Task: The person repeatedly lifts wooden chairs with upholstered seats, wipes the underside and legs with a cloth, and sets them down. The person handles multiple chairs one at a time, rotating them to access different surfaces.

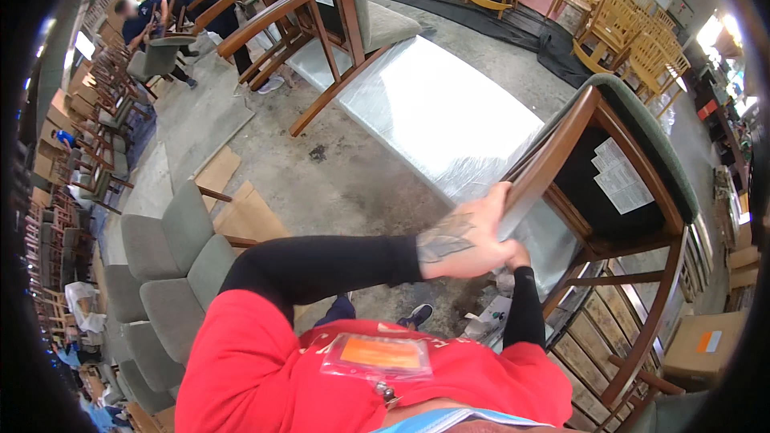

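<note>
even, fairly bright indoor light. strong white glare on the plastic-wrapped table [437,108] and from bright spots at the upper right edge. a black fisheye rim bends straight lines; far chairs [618,24] look soft and slightly blurred.

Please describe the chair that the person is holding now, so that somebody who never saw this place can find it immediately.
Start from the long table wrapped in clear plastic in the middle of the concrete floor. At its near right end a brown wooden chair with a green padded seat lies tipped on the table's edge. Unlike the similar chair at the far end, both hands, left hand uppermost, grip its leg, and white paper sheets show under its seat.
</note>
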A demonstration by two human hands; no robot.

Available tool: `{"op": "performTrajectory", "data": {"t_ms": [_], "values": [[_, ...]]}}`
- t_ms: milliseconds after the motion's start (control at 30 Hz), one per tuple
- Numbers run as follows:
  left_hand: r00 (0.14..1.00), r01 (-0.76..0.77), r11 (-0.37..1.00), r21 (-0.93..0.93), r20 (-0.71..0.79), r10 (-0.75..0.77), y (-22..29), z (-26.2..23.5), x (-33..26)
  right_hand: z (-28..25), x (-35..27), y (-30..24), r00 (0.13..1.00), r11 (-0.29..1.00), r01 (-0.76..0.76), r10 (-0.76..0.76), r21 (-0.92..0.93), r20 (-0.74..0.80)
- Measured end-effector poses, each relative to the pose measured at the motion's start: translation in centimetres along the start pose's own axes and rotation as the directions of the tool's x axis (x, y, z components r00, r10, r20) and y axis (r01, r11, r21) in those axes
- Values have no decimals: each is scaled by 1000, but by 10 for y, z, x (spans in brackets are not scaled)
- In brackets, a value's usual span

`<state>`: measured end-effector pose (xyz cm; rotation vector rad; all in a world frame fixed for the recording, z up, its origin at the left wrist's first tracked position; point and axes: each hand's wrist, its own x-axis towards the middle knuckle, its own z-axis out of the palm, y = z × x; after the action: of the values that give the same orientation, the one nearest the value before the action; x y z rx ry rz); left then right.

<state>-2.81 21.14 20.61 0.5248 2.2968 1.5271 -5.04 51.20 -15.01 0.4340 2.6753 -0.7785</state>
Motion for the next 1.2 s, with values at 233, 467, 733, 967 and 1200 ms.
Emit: {"op": "performTrajectory", "data": {"t_ms": [233,467,733,967,1200], "values": [[983,-15,998,-66,181,27,-6,-2,20,-37,-181,-58,986,762,5,-113,648,125],[970,5,991,-133,242,28,-23,-3,26,-39,-286,-226,839,794,147,-416,590,351],[848,-156,894,-419,407,339,-74,-218,42,30,-114,-320,946,-226,-20,-319,974,-55],[837,-220,917,333,-418,353,-169,-596,19,59,3,-502,718,-18,-287,-666,958,203],[763,507,298,809,-582,283,-284,-883,-17,98,26,-751,341,50,-232,-931,971,130]]}}
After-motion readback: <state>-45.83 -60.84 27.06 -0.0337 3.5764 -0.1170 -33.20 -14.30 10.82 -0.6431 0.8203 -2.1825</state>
